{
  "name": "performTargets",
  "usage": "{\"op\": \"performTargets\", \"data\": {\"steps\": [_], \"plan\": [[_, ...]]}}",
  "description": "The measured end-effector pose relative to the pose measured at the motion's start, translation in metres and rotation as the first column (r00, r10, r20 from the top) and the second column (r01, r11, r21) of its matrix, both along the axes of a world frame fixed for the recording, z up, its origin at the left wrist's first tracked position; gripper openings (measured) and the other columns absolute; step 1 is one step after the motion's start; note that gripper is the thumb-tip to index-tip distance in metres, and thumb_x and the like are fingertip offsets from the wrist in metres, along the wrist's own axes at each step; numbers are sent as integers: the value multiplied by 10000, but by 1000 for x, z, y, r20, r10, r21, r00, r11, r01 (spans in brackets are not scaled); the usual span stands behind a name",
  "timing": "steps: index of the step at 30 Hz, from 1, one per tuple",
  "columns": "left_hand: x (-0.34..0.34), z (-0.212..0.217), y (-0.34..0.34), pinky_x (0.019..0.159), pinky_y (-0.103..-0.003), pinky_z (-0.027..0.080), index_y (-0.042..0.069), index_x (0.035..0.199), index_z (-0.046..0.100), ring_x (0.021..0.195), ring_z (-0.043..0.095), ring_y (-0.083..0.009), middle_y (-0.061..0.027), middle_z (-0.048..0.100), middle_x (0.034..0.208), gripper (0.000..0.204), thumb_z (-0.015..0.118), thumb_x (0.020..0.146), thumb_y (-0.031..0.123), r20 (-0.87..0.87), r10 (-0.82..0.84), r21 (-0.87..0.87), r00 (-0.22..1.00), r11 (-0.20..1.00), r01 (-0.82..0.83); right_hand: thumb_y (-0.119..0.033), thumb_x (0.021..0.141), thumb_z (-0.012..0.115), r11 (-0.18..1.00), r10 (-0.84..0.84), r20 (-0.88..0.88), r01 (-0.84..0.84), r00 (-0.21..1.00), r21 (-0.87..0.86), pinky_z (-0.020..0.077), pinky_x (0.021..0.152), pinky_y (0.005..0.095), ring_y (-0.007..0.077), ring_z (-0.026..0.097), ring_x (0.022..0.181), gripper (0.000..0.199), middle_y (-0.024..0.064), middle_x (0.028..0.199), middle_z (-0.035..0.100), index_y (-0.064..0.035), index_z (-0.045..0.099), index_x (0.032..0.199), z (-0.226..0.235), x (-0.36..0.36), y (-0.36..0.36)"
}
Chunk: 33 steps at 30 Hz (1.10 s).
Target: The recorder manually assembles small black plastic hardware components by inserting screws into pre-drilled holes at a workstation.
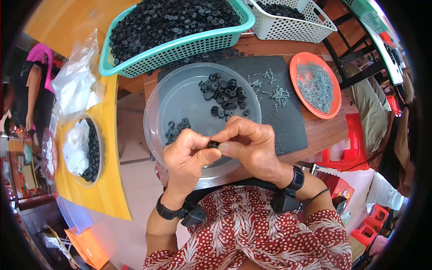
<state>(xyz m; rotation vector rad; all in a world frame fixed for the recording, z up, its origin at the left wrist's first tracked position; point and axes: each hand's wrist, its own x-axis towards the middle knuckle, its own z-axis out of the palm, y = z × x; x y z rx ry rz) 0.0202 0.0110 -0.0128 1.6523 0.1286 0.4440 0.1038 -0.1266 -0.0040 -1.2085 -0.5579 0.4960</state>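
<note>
A teal basket (180, 47) heaped with black plastic parts stands at the far edge of the table (321, 130), a white basket (292, 24) just beside it on the right. An orange plate (315, 85) holds a pile of small screws, with loose screws (272, 90) scattered on the dark mat (288, 121) near it. A clear plastic bag (76, 83) lies on the yellow surface (105, 180) at the left.

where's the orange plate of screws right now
In the head view the orange plate sits at upper right on the table, just right of the dark mat with its loose screws, below the white basket.
</note>
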Motion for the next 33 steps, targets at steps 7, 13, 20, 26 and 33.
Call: {"op": "performTargets", "data": {"steps": [7,13,20,26,33], "plan": [[-5,16,-14,659,-243,461,-2,832,569,719,573,-112,-74,622,778,178,704,720,-31,-69,96,-428,993,896,-116,34,721,693,996,72,352,-52,933,-68,448,658,272,164,536,771,311,88,885,544,0,571,1005,7,-4,-3],[7,25,-21,737,-261,453,-8,858,563,720,585,-137,-87,622,824,148,673,761,15,-208,42,-532,977,834,-149,52,614,671,973,-175,643,231,745,-2,406,634,384,332,493,744,324,131,787,497,-26,531,896,-11,3,7],[26,19,7,646,-255,475,-34,962,588,730,603,-147,-84,631,869,219,654,813,113,-315,65,-216,947,966,-139,20,617,739,917,-142,454,289,880,-274,435,579,224,69,488,653,275,-2,734,535,-40,597,844,4,56,-18],[39,1,31,656,-220,464,9,929,628,683,551,-72,-31,622,763,177,658,754,8,-367,122,176,922,983,-59,76,553,732,879,-292,414,413,862,-240,387,597,194,42,449,648,283,-57,681,487,-47,600,770,13,144,-50],[55,16,24,647,-270,475,0,966,621,691,586,-157,-86,603,788,263,657,706,0,-312,94,545,945,833,98,-112,590,777,582,-317,828,784,462,-215,449,579,266,126,558,627,310,30,642,570,-18,646,855,46,254,-72]]}}
